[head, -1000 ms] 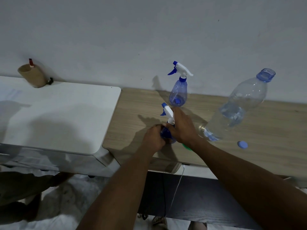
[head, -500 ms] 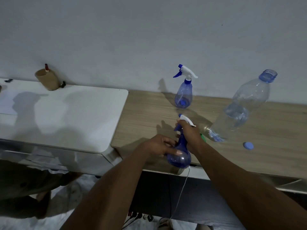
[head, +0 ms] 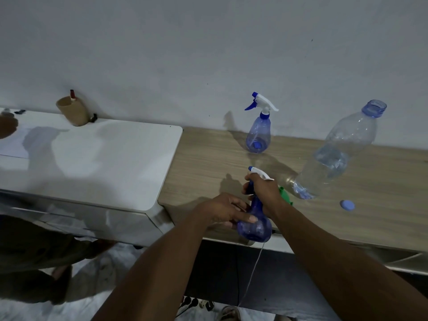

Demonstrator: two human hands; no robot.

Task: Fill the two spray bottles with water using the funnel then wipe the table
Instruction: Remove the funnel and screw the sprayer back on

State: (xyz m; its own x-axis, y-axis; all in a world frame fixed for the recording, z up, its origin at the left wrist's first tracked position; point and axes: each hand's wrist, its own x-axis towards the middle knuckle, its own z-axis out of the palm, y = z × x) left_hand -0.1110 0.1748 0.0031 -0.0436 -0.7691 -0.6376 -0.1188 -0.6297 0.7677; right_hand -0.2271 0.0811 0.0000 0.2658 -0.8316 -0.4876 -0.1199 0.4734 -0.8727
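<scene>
Now, spray bottle (head: 254,225) in right hand (head: 266,193)

Right hand (head: 264,193) gripping spray bottle (head: 254,228) neck, left hand (head: 222,210) touching its body, funnel (head: 286,197) behind
</scene>
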